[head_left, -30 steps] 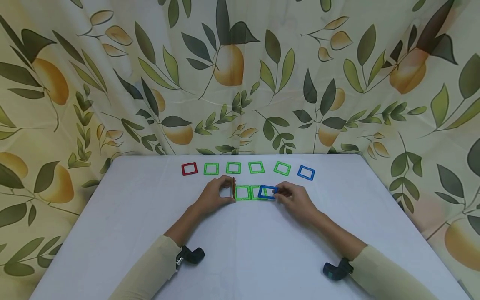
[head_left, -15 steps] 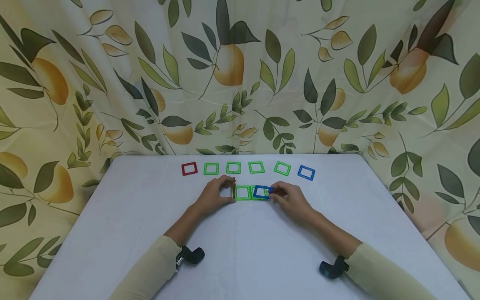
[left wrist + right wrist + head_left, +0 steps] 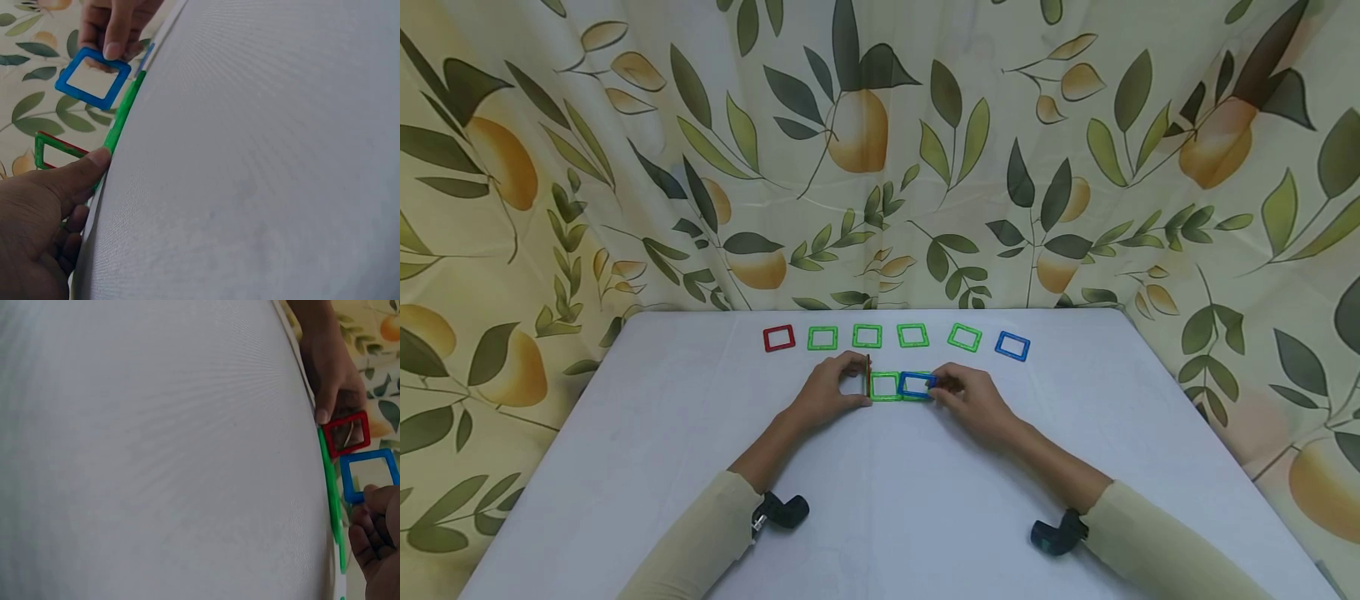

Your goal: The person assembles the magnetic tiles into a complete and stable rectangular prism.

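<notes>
The left-hand grip [image 3: 827, 390] holds a red frame [image 3: 344, 419] upright at the left end of two flat green frames [image 3: 885, 399]; the right-hand grip [image 3: 979, 402] pinches a blue frame [image 3: 84, 97] above the right one.

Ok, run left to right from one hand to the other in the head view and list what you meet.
Left hand → upright red frame → flat green frame → blue frame → right hand.
</notes>
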`<state>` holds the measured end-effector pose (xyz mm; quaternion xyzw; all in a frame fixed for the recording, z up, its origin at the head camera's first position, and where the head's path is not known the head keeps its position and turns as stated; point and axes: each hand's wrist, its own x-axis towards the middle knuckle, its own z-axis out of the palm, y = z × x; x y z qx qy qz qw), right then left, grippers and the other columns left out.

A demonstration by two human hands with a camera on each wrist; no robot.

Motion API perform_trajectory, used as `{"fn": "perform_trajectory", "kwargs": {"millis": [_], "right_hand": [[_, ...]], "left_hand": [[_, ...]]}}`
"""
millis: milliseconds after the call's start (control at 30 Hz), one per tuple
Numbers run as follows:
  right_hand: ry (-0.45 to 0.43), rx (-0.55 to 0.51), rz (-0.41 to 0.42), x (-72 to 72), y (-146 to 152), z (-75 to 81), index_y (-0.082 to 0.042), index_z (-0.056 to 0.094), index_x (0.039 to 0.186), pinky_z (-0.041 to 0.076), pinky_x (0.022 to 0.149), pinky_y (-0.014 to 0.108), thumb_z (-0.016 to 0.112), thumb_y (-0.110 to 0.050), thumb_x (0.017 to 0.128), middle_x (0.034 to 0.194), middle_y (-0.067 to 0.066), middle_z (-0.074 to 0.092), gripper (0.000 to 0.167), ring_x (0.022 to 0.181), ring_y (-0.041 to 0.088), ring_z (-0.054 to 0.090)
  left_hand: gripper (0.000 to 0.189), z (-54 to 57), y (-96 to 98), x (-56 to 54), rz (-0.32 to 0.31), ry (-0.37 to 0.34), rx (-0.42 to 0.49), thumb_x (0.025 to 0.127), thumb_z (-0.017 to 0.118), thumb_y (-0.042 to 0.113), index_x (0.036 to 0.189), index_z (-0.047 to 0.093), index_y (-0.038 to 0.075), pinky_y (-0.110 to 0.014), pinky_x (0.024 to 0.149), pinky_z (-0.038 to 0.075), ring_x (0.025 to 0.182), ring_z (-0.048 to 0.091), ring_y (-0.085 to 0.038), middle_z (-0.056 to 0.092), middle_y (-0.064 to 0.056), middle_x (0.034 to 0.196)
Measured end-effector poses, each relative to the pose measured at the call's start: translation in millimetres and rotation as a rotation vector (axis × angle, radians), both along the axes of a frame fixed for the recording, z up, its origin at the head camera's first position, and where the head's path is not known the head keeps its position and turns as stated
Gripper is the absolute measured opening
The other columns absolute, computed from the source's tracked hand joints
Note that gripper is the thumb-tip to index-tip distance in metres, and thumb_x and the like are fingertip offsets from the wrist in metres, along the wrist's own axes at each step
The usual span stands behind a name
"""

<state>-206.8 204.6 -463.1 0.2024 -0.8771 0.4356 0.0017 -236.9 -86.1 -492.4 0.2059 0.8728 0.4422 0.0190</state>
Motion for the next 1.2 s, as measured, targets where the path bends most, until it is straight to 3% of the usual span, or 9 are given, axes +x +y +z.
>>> {"fn": "perform_trajectory", "kwargs": {"millis": [1200], "right_hand": [[0.038, 0.013, 0.057, -9.9, -21, -2.9, -0.004, 0.073, 0.113, 0.056, 0.075, 0.027, 0.076, -0.005, 0.096, 0.100, 0.000, 0.073, 0.017, 0.087, 0.016, 0.065]], "left_hand": [[0.065, -2.1, 0.7, 1.0, 0.020, 0.002, 0.001, 0.080, 0.094, 0.015, 0.137, 0.062, 0.013, -0.039, 0.105, 0.048, 0.115, 0.059, -0.018, 0.069, 0.002, 0.126]]}}
